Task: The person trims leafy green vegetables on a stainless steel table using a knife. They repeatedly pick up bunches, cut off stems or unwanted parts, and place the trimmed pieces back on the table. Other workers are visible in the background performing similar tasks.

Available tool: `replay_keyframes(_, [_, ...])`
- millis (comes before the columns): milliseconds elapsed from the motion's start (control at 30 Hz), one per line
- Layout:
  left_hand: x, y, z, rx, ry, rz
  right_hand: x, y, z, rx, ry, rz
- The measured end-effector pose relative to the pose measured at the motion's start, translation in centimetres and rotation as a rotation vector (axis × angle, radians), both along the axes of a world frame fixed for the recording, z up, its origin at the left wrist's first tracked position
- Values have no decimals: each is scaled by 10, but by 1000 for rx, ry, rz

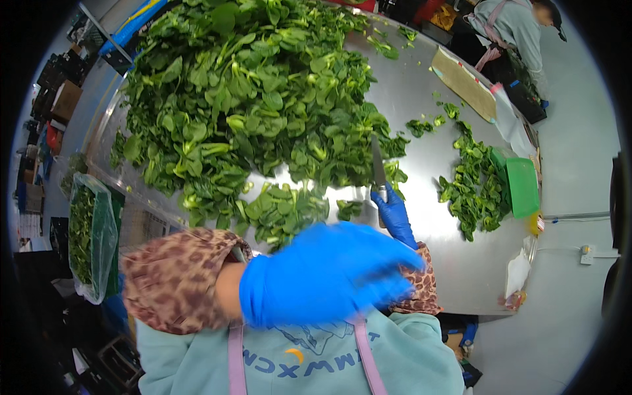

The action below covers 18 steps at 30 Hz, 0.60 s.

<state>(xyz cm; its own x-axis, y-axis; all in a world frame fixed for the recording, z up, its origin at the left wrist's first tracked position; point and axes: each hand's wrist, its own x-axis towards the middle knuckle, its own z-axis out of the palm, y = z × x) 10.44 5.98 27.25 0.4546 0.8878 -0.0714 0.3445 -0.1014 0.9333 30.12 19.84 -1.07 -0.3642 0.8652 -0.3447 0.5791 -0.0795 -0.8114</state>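
Note:
My left hand [331,274], in a blue glove, is raised close in front of my chest and blurred. Its finger and thumb tips are apart, with nothing visible between them. My right hand [397,215], gloved in blue as well, grips a knife [377,163] whose blade points away from me. Beyond the blade spreads a large heap of green leafy vegetables [256,94] on a stainless steel table [419,276]. A smaller bunch of leaves [286,210] lies just past my left hand, and a small loose piece [349,209] is beside the knife handle.
Another pile of leaves [476,185] lies at right against a green plastic container [522,187]. A tan sheet [464,84] rests near the table's far right edge. At left stands a green crate [113,242] with a plastic-lined load of greens. Another person [513,34] bends beyond the table.

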Motion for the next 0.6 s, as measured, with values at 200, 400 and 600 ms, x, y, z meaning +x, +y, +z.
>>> replay_keyframes(200, [99,-54,-1,999,959,550,24,-45,2,-74,503,-166])
replay_keyframes(400, [90,-64,37,1032,1054,380,33,-79,-1,-139,544,-216])
replay_keyframes(600, [62,-63,68,707,519,-90,39,-86,-6,-75,603,-247])
